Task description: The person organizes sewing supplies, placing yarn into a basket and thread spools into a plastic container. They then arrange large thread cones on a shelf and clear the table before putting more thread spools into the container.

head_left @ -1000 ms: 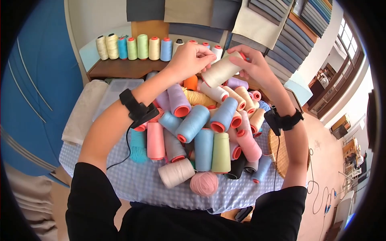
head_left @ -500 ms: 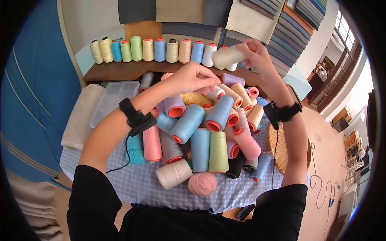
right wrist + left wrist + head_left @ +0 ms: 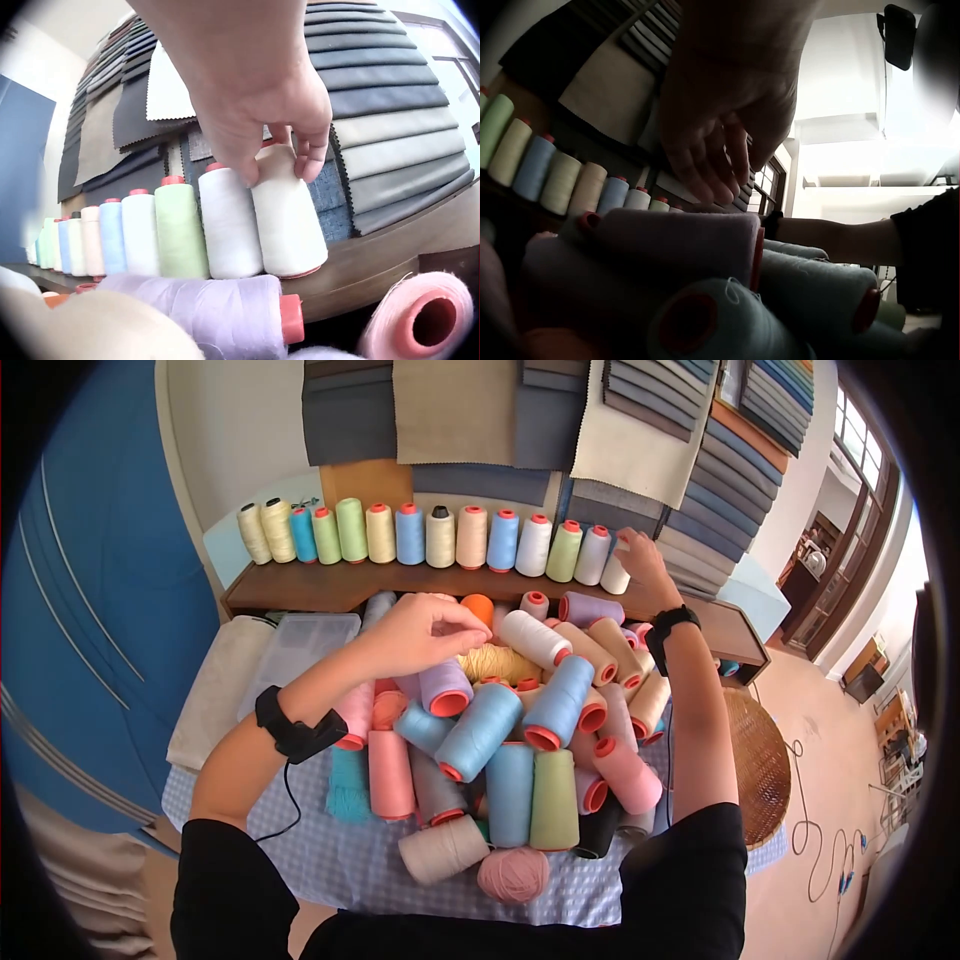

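My right hand (image 3: 645, 567) grips the top of a cream cone of thread (image 3: 289, 217), thumb on one side and fingers on the other. The cone stands upright at the right end of a row on the wooden shelf (image 3: 300, 588), close beside a pale lilac-grey thread cone (image 3: 229, 225). Over the left part of the heap of cones hangs my left hand (image 3: 425, 633), its fingers loosely bent with nothing in them. Beneath it lie a purple thread cone (image 3: 445, 685) and a yellow yarn skein (image 3: 497, 662). A white thread cone (image 3: 535, 638) lies to its right.
Several blue, green and pink cones cover the checked tablecloth (image 3: 300, 850), with a pink yarn ball (image 3: 513, 875) in front. A clear plastic box (image 3: 300, 650) sits left, a wicker basket (image 3: 755, 770) right. Fabric swatches (image 3: 460, 415) hang behind the shelf.
My right hand has carried the cream cone from over the heap to the row's right end and set it upright. The left hand, earlier close to that cone, has drawn back left over the heap.
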`<state>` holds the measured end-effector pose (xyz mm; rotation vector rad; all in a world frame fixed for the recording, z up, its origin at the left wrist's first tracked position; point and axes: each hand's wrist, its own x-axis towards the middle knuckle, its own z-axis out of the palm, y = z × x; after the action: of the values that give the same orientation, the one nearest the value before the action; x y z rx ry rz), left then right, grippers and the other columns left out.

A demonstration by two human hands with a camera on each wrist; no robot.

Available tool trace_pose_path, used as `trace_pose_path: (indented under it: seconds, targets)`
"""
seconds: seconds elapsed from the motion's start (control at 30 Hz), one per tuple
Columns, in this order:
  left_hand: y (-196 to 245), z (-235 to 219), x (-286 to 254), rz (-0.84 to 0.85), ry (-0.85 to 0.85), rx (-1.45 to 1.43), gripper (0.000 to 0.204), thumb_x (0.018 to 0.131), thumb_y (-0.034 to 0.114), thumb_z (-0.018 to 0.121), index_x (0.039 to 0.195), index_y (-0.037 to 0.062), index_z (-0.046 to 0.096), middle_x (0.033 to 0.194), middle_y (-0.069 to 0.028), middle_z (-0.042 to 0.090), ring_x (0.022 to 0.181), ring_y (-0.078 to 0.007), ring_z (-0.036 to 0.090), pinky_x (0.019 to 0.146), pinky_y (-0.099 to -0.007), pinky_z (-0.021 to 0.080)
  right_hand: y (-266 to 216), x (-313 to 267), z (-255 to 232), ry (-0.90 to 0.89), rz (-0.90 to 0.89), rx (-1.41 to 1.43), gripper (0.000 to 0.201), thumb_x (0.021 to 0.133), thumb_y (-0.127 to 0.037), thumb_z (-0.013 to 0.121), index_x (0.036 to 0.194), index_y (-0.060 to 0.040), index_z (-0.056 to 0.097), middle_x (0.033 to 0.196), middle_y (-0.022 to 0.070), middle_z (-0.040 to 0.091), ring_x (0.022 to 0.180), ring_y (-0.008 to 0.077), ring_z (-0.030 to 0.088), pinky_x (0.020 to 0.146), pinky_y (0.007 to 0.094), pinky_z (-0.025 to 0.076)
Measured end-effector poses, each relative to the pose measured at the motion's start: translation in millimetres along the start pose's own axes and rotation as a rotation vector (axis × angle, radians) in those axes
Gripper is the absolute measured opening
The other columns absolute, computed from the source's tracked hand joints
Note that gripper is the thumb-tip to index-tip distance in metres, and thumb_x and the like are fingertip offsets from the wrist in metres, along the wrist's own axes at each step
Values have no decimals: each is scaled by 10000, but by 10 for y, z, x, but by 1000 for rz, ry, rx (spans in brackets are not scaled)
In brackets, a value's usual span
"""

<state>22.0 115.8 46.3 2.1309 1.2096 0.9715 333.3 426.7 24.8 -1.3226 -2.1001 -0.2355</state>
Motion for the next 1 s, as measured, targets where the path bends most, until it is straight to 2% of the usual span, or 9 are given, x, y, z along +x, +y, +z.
trace_pose_path:
  seconds: [0.1, 0.37, 0.43, 0.6, 0.67, 0.77, 0.9, 0.97, 1.0]
  targets:
    - [-79, -34, -11, -34, 24, -210, 174, 840, 113, 614, 965, 2, 662, 880, -86, 618, 768, -127, 608, 719, -233, 492, 82, 37, 91, 25, -45, 49, 356, 734, -131, 635, 1083, -104, 570, 1040, 160, 594, 997, 344, 568, 849, 408, 460]
    - [-155, -75, -65, -11, 55, 94, 224, 814, 125, 639, 993, -8, 642, 937, -85, 618, 849, -167, 618, 734, -273, 484, 173, 1, 72, 117, -179, 171, 376, 701, -51, 634, 1069, -75, 556, 1056, 151, 596, 995, 337, 571, 840, 398, 464]
    - [-144, -100, -125, 43, -51, 306, 360, 781, 231, 679, 1084, 44, 627, 1123, -147, 585, 1024, -249, 580, 878, -332, 461, 154, -20, 32, 101, -182, 157, 395, 701, -56, 638, 1084, -80, 545, 1061, 153, 595, 1001, 337, 568, 842, 396, 463]
    - [35, -13, -343, -99, -123, 478, 549, 701, 378, 722, 1145, 78, 597, 1304, -171, 449, 1126, -324, 515, 948, -390, 413, 171, -71, 51, 142, -228, 180, 473, 706, -97, 665, 1149, -89, 501, 1043, 185, 597, 968, 345, 584, 814, 393, 476]
    - [130, 31, -373, -186, -118, 511, 586, 682, 410, 729, 1157, 96, 593, 1342, -171, 412, 1146, -334, 502, 947, -399, 414, 73, -139, -13, -10, 94, 325, 532, 721, -182, 687, 1191, -70, 465, 985, 213, 612, 859, 350, 621, 769, 390, 497]
    - [177, 62, -375, -314, -149, 504, 577, 683, 409, 714, 1167, 121, 586, 1372, -176, 376, 1187, -339, 465, 945, -404, 414, 270, -84, 184, -22, 219, 340, 585, 730, -273, 695, 1204, -34, 450, 957, 228, 619, 735, 353, 640, 694, 392, 514]
    - [-106, 49, -354, -160, -137, 371, 469, 661, 200, 672, 1115, 112, 594, 1351, -176, 387, 1197, -341, 450, 940, -403, 419, 339, -108, 117, -70, 330, 462, 498, 739, -329, 686, 1081, 10, 557, 853, 209, 647, 682, 318, 654, 647, 380, 518]
    - [-212, 1, -357, -90, -111, 312, 452, 644, 124, 650, 1092, 102, 597, 1347, -167, 387, 1200, -334, 446, 937, -402, 421, -157, -203, -372, -487, 478, 103, 382, 761, -325, 667, 869, 39, 638, 718, 179, 652, 645, 267, 663, 552, 375, 514]
    - [-235, -24, -354, -52, -49, 258, 456, 627, 79, 636, 1081, 100, 598, 1346, -152, 385, 1212, -320, 433, 928, -398, 427, -304, -210, -406, -480, 481, 105, 382, 761, -325, 667, 869, 39, 638, 718, 179, 652, 645, 267, 663, 552, 375, 514]
